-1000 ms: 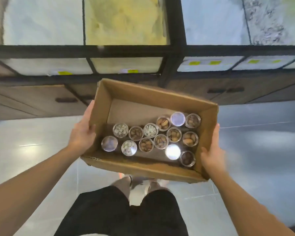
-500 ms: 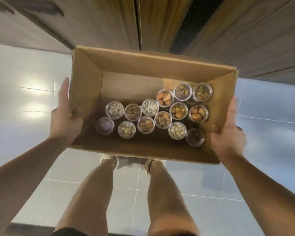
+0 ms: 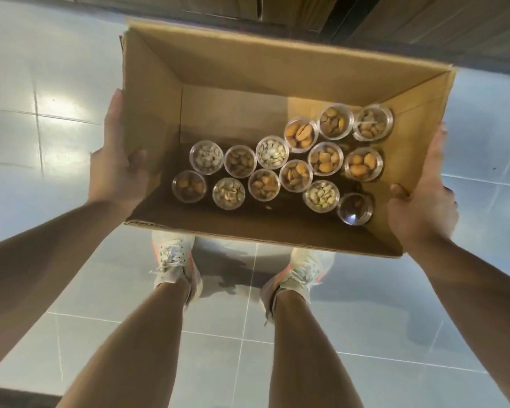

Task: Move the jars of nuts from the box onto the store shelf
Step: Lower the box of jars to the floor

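Floor: pale grey glossy tiles [image 3: 71, 136], light reflections at upper left; dark wood cabinet fronts [image 3: 424, 22] run along the top of the view.

Nearest to you: both bare legs and a pair of light sneakers [image 3: 174, 266] with orange trim, planted on the tiles directly under the load.

Above them, your forearms reach forward to an open cardboard box [image 3: 248, 69], held in the air between your hands, well off the floor. Your left hand [image 3: 115, 166] is flat against the left outer wall, fingers straight and pointing forward, thumb hooked over the rim to the inside. Your right hand [image 3: 421, 207] mirrors it on the right wall: fingers extended along the outside, thumb curled over the edge. So both hands clamp the box walls between thumb and fingers.

Inside, the jars of nuts [image 3: 295, 175] stand upright on the box bottom, fourteen counted, clear lids up, clustered in loose rows from the left-centre to the right wall, many touching. Contents range from pale shelled kernels to orange-brown nuts. The far-left part of the box bottom is bare cardboard.

Shelf: not visible in this view
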Action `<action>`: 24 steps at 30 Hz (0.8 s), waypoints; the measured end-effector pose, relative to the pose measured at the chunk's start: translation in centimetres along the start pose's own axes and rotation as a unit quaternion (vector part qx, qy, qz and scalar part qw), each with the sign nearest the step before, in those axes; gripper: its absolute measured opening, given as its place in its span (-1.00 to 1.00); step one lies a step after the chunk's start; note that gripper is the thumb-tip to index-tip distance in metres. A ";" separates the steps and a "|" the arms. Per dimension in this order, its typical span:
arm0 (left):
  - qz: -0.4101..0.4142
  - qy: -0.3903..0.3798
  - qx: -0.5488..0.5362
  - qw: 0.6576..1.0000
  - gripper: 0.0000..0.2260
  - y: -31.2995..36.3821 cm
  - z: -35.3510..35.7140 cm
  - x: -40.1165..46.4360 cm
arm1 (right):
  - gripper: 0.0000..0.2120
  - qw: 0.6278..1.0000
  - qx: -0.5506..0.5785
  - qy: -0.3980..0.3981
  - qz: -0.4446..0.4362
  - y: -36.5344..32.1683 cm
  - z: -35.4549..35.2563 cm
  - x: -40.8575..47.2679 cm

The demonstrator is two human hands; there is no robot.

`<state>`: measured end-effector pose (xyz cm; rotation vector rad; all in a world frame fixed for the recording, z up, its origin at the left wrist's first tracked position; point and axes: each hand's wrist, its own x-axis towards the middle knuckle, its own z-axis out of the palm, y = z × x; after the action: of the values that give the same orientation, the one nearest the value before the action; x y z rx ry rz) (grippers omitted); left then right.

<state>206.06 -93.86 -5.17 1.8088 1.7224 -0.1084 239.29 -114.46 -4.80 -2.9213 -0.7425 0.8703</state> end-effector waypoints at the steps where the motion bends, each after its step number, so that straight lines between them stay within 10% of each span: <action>1: 0.009 -0.003 0.006 1.000 -0.27 -0.4 0.3 0.5 | -0.11 1.000 0.002 -0.001 0.003 -0.2 0.5 0.3; 24: 0.034 -0.061 0.026 0.997 -0.16 -0.9 0.9 3.1 | 0.13 0.997 -0.055 -0.035 -0.046 -1.2 2.3 2.0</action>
<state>205.99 -91.63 -7.72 1.8560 1.5846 -0.2322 239.07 -112.83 -7.57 -2.9353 -0.9529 0.9576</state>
